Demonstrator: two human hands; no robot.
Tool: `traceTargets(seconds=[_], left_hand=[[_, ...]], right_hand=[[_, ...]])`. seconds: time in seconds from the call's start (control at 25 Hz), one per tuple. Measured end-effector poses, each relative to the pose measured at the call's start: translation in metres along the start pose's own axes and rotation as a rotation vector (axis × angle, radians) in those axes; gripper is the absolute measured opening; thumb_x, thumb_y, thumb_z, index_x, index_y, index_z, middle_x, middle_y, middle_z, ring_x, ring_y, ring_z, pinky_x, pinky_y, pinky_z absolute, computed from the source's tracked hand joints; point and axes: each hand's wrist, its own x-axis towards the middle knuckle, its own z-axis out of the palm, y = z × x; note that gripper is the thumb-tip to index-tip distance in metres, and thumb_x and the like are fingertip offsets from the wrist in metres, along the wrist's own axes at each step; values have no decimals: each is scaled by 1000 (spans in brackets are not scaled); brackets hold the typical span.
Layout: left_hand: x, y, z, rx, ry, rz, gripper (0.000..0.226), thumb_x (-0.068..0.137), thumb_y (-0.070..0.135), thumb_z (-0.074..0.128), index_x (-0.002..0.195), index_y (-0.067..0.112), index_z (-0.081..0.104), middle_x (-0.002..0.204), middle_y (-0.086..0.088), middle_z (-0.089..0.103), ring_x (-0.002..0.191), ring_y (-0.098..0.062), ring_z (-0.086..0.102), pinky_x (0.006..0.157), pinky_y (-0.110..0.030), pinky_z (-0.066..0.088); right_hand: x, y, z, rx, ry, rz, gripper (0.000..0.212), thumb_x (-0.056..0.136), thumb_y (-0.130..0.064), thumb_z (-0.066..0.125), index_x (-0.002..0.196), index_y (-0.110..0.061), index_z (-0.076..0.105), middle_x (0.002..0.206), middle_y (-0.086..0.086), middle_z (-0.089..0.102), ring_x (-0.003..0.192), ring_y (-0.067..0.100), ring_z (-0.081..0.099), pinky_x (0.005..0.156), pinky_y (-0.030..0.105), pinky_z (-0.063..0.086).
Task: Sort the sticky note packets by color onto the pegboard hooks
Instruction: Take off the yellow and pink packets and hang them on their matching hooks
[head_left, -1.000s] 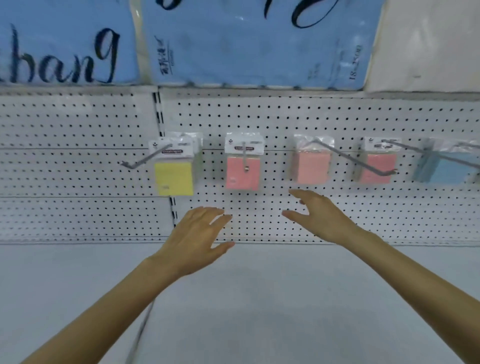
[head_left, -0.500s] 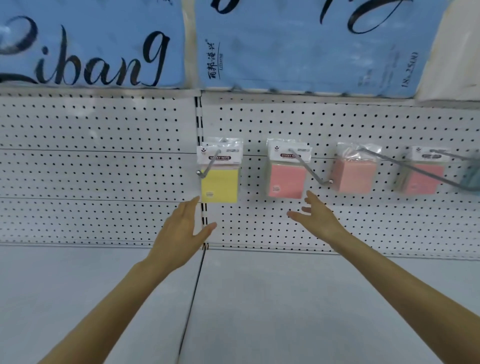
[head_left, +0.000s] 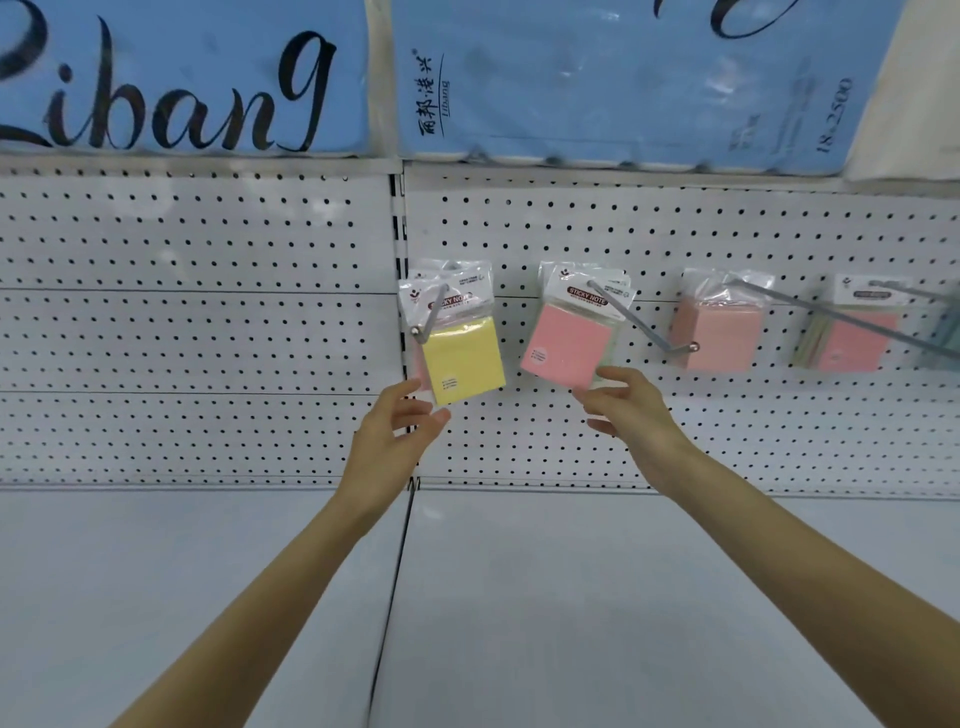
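A yellow sticky note packet (head_left: 462, 358) hangs tilted on the leftmost hook (head_left: 431, 317) of the white pegboard (head_left: 208, 338). My left hand (head_left: 395, 441) reaches up under it, fingers spread at its lower left corner, touching or nearly so. A pink packet (head_left: 566, 343) hangs tilted on the second hook (head_left: 639, 322). My right hand (head_left: 631, 410) has its fingertips at this packet's lower right corner. Two more pink packets (head_left: 719, 335) (head_left: 857, 340) hang on hooks further right.
A white shelf (head_left: 571, 597) lies below the pegboard, with a seam down its middle. Large blue wrapped packs (head_left: 623, 88) sit on the shelf above. A long hook (head_left: 831, 317) sticks out at the right.
Both hands have risen to the bottom corners of the yellow and the first pink packet, and both packets now hang tilted. The view has closed in on the pegboard.
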Motion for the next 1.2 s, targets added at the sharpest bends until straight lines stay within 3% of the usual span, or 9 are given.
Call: traceTargets(seconds=[0.16,0.28,0.36,0.48,0.64,0.84,1.2], left_hand=[[7,11,7,-189,2,-74,16,88,23,63,104,22,61,94,-1,61,94,-16,60,88,-27,51],[12,19,20,-220,-3,-76,15,88,22,64,88,7,65,85,2,57,87,-14,57,84,-27,55],[13,23,27,-245,10,-81,18,88,20,64,81,3,60,83,0,58,86,-17,63,78,-26,57],[7,28,28,-331,56,-94,16,90,14,61,87,-1,55,87,-10,65,78,-22,72,67,-27,58],[-28,41,16,-313,65,-36,13,93,10,55,94,-3,52,88,-14,67,73,-20,72,64,-25,58],[-93,69,-4,-313,81,-2,8,93,8,53,94,0,50,78,-13,66,64,-19,71,62,-23,57],[-205,132,-9,-257,167,49,5,94,8,53,89,5,55,80,-7,68,65,-20,71,62,-23,57]], right_hand=[[3,-6,6,26,-20,9,22,87,-23,67,100,-8,59,99,8,57,85,18,56,83,30,53],[5,-7,8,111,7,5,26,86,-20,68,75,-8,47,91,13,56,82,21,62,88,35,55],[-1,-7,7,171,14,-24,19,87,-14,66,79,-6,51,88,15,62,78,23,67,89,37,55],[-20,-12,3,121,53,-101,11,89,-8,62,98,-4,62,86,10,70,74,20,70,81,31,58],[-61,-24,-9,61,47,-162,7,91,-10,60,96,-8,63,87,8,71,74,21,72,70,27,59],[-123,-37,-29,107,-44,-206,7,91,-9,59,93,-11,66,87,10,72,73,22,72,72,28,59],[-228,-58,-76,233,-192,-220,11,91,-8,58,100,-5,65,82,12,71,71,20,71,72,27,58]])
